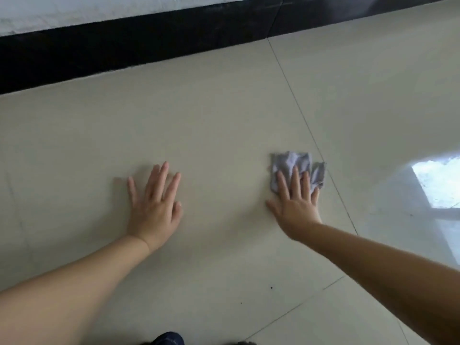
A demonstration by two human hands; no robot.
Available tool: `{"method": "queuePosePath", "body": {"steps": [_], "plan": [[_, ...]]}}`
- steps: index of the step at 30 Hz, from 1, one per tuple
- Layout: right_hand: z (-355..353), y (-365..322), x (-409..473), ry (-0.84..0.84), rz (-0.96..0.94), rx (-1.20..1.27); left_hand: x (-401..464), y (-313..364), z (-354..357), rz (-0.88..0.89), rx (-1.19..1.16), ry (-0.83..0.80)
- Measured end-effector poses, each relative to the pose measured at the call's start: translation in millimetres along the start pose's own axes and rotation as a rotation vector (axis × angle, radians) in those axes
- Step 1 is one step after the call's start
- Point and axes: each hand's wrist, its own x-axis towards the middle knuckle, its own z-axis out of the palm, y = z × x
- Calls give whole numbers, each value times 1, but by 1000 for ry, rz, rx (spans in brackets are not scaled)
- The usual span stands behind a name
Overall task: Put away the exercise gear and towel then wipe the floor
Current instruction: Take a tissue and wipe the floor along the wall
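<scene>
My right hand (296,202) lies flat on the grey cloth (293,165), with the fingers straight and spread; they press the cloth down on the floor (211,115), they do not curl around it. My left hand (154,207) is also flat on the tiles with fingers straight, holding nothing (I think it only supports my weight). The cloth is just beside the tile joint (311,135) that runs toward the black skirting board (124,53), well away from that board.

I judge the cloth to be thin, soft and very light, already crumpled into folds, so it will bunch up if I push only from its near edge. The tiles look glossy, so the cloth should slide easily, maybe too easily under a loose palm. It is better to keep the palm over the middle of the cloth and press evenly. To lift it, a pinch at any fold will be enough.
</scene>
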Motion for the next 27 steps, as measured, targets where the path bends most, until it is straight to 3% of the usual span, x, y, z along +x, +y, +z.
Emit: {"method": "queuePosePath", "body": {"steps": [2,4,7,9,12,14,16,18,21,23,27], "plan": [[30,-28,-47,62,-231,-87,31,37,1,92,-37,-31],[53,-37,-77,22,-446,-162,70,75,1,147,-73,-38],[49,-8,-72,-41,-637,-230,124,109,3,28,-153,-121],[43,33,-50,-36,-545,-192,140,110,14,-59,-123,-123],[19,113,-13,23,-144,-28,140,109,26,-54,-83,-51],[0,153,10,-125,113,28,137,110,30,-51,-88,-29],[-16,151,27,-248,243,20,141,112,29,-65,-94,-40],[-19,109,18,-250,361,176,142,112,25,-65,-105,-90],[1,10,-28,-254,193,292,140,111,19,-64,-116,-143],[16,-51,-68,-190,2,193,142,111,15,-82,-116,-165],[32,-49,-80,-225,-153,88,142,112,15,-65,-87,-173]]}}
